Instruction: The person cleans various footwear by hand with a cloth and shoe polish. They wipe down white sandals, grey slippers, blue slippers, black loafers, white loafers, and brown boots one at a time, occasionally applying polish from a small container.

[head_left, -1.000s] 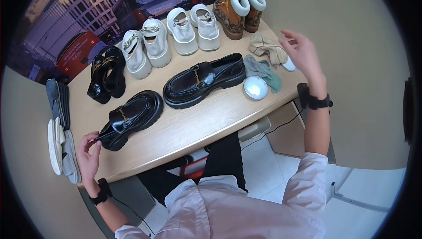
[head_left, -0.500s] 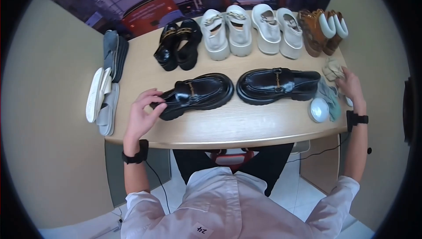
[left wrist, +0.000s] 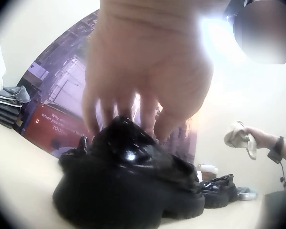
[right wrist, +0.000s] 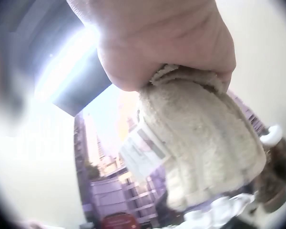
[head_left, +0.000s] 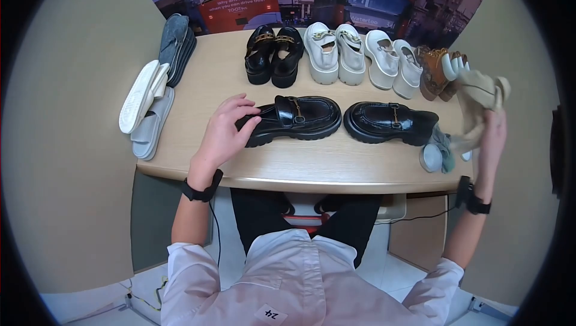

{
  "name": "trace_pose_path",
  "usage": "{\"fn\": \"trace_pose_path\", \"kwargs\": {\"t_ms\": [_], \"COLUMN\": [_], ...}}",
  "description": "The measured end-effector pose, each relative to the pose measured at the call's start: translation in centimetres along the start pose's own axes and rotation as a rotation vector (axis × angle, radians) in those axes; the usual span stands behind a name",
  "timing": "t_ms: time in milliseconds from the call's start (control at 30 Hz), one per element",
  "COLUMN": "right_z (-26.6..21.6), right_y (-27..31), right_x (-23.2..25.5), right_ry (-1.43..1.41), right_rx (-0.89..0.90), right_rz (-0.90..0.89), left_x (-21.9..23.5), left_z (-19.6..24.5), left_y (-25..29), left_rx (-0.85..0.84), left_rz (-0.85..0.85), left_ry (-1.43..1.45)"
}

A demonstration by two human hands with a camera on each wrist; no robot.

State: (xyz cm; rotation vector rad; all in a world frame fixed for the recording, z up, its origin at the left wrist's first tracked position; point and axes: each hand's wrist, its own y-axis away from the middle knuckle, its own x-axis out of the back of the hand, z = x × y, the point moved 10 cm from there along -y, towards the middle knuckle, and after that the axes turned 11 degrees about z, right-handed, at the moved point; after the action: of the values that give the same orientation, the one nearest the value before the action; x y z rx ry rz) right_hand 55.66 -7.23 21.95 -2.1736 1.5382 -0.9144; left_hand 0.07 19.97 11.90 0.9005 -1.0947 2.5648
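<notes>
Two black loafers lie lengthwise in the middle of the table: the left loafer (head_left: 309,116) and the right loafer (head_left: 387,123). My left hand (head_left: 228,128) is at the heel end of the left loafer, fingers spread over its opening; the left wrist view shows the fingertips behind the glossy heel (left wrist: 128,152). At the right, my right hand (head_left: 493,137) grips a beige cloth (head_left: 478,89), raised off the table. The right wrist view shows the cloth (right wrist: 200,138) bunched in the fingers, with a white label on it.
A small round tin (head_left: 431,158) and a grey-green cloth (head_left: 444,146) lie beside the right loafer. Black shoes (head_left: 274,56), white shoes (head_left: 336,53) and brown boots (head_left: 433,74) line the back. Slippers (head_left: 144,98) stand along the left edge.
My right hand has taken hold of the beige cloth and lifted it off the table. My left hand stays at the left loafer's heel end. The head view has shifted.
</notes>
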Motion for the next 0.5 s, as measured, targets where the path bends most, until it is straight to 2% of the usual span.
{"fn": "trace_pose_path", "kwargs": {"t_ms": [67, 100, 133, 200, 233, 300, 333, 367, 500], "right_z": [-4.7, -7.1, -9.3, -12.6, -13.0, -17.2, -16.9, -17.1, -16.9], "right_y": [3.6, 6.1, 7.9, 12.2, 14.7, 19.9, 22.4, 24.6, 25.0], "right_x": [-5.4, -8.7, -11.9, -18.0, -20.9, -24.8, -27.2, -28.9, -29.9], "right_ry": [0.019, -0.071, -0.091, -0.017, 0.055, -0.112, -0.007, 0.098, 0.103], "right_rx": [0.042, -0.025, 0.085, 0.127, 0.062, 0.526, 0.596, 0.664, 0.691], "right_rz": [-0.129, -0.177, -0.245, -0.404, -0.449, -0.478, -0.556, -0.637, -0.706], "left_x": [-0.1, -0.2, -0.7, -1.7, -2.0, -2.8, -2.9, -2.9, -3.0], "left_z": [1.3, 2.2, 2.6, 3.3, 3.6, 3.7, 3.4, 3.2, 2.4], "left_y": [-0.6, -0.8, -0.9, -1.1, -0.9, -0.4, -0.2, -0.1, 0.6], "left_rx": [-0.065, -0.100, -0.071, -0.017, -0.030, -0.054, -0.048, -0.051, -0.092], "left_rz": [0.023, 0.034, -0.017, -0.119, -0.124, -0.135, -0.133, -0.117, -0.059], "left_ry": [0.020, 0.027, 0.020, 0.001, 0.020, 0.053, 0.047, 0.051, 0.005]}}
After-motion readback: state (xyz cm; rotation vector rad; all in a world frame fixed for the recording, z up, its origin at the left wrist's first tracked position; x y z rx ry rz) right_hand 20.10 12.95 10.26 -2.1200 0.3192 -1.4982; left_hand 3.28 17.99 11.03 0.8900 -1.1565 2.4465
